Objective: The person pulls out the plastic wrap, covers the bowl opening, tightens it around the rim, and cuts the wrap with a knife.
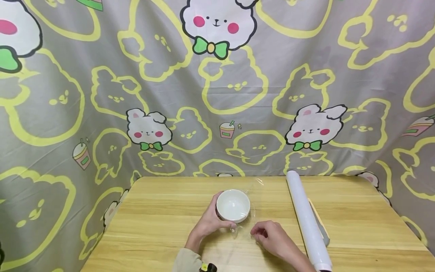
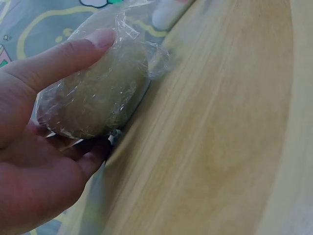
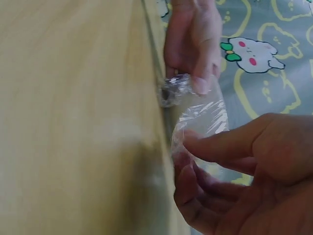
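A white bowl (image 1: 233,206) stands near the middle of the wooden table, mouth upward in the head view. My left hand (image 1: 210,221) grips it from the left, with the thumb at the near side and the fingers behind and under it. Clear cling film (image 2: 105,81) wraps the bowl's outside in crinkled folds, and a loose part spreads to its right. My right hand (image 1: 272,237) pinches an edge of the film between thumb and fingers, to the right of and nearer than the bowl. In the right wrist view, the pinched film (image 3: 200,120) stretches toward the left hand.
A long white roll of film (image 1: 307,219) lies to the right of my right hand. Partly hidden behind it is a slim orange and grey object (image 1: 323,230). A patterned curtain (image 1: 217,98) hangs along the table's back and sides.
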`<state>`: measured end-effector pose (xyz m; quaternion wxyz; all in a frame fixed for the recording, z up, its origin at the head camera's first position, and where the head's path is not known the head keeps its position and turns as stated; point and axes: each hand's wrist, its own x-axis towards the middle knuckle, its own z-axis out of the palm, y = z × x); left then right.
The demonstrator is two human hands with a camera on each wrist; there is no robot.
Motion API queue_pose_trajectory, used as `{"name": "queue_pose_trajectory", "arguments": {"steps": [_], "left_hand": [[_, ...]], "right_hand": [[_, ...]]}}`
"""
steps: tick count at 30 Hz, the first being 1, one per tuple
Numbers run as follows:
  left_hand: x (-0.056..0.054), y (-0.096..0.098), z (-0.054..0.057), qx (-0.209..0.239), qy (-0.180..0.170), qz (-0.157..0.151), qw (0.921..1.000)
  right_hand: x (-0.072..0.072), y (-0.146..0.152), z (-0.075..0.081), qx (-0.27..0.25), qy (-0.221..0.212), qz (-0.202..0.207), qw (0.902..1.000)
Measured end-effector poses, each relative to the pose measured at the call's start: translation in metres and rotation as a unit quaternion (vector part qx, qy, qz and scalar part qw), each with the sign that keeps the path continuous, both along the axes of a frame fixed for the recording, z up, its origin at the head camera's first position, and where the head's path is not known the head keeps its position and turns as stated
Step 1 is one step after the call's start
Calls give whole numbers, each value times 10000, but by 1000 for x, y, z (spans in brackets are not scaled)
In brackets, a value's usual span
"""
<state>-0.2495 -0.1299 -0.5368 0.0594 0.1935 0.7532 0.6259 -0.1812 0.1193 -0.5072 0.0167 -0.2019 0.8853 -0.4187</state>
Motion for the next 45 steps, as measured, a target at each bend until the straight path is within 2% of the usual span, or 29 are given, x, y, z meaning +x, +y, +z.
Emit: {"name": "queue_pose_trajectory", "arguments": {"steps": [5,8,12,16,21,24,27,29,30,34,38,41,45], "left_hand": [[1,0,1,-162,-22,-39,9999],[4,1,2,-342,-7,-36,9994],[6,3,2,-388,54,6,9992],[6,6,0,-310,216,56,9993],[6,9,0,-266,369,108,9989],[6,9,0,-359,438,147,9983],[5,8,0,-412,454,176,9980],[5,7,1,-435,455,189,9978],[5,7,1,-429,445,179,9979],[6,5,2,-502,349,151,9980],[7,5,3,-509,183,113,9985],[8,6,4,-494,103,123,9986],[8,8,3,-588,306,329,9973]], "right_hand": [[-7,-10,-9,175,85,-418,9989],[-12,-16,-11,202,221,-506,9983],[-19,-23,-12,394,472,-794,9949],[-24,-25,-13,389,489,-1027,9928],[-29,-18,-13,38,182,-853,9962],[-31,-11,-11,-305,-220,-726,9966],[-32,-8,-8,-940,-800,-514,9910],[-32,-9,-6,-1563,-1309,-293,9786],[-33,-10,-6,-1876,-1576,-184,9693],[-34,-12,-10,-2916,-2515,13,9229],[-36,-11,-17,-3463,-3110,90,8850],[-37,-11,-21,-3711,-3367,248,8651],[-39,-9,-23,-3959,-3632,472,8421]]}}
